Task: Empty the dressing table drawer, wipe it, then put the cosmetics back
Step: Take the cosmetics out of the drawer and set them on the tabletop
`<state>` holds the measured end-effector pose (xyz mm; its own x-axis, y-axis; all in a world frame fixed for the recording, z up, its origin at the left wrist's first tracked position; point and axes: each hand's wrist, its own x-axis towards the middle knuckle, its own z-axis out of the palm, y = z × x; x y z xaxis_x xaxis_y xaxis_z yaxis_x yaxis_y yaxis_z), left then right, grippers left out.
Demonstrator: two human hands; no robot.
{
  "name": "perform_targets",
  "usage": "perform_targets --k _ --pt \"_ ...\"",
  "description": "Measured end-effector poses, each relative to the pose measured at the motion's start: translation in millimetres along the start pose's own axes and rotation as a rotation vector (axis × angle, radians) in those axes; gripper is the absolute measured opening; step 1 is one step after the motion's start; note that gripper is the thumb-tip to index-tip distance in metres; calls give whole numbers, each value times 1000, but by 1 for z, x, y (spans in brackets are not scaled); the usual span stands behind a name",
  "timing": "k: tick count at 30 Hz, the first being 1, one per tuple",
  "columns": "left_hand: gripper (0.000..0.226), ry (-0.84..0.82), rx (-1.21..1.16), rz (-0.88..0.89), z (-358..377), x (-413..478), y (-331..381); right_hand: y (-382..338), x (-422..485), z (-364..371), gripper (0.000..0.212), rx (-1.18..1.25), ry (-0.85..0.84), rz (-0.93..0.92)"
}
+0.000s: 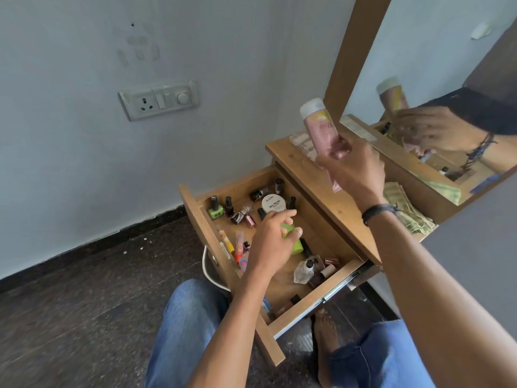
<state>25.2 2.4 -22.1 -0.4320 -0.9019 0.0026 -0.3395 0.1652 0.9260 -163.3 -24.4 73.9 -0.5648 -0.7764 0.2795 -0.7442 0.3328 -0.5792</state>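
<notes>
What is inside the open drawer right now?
The drawer holds nail polish bottles, a white jar, a clear bottle and small tubes. The left hand grips a green container there, hiding whatever lies beneath hand and forearm. The right hand holds a pink tube outside it.

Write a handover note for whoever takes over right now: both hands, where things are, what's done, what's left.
Left hand grips the green bottle inside the open drawer. Right hand holds the pink tube above the table top.
Most cosmetics lie in the drawer: nail polish bottles, the white nail polish jar, a clear bottle.
Done: drawer open, emptying apparently begun.
Left: finish emptying, wipe, possibly with the folded cloth on the table top, then refill.
</notes>
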Motion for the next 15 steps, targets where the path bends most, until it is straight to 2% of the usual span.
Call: perform_targets --k 6,11,15 --pt "33 44 48 -69 -6 3 -6 17 49 19 52 -230 -77 -28" --pt "33 81 42 -110 -10 6 -11 28 67 29 44 -264 -77 -37" --pt "33 70 34 -132 -10 7 -13 38 78 31 50 -302 -45 -69"
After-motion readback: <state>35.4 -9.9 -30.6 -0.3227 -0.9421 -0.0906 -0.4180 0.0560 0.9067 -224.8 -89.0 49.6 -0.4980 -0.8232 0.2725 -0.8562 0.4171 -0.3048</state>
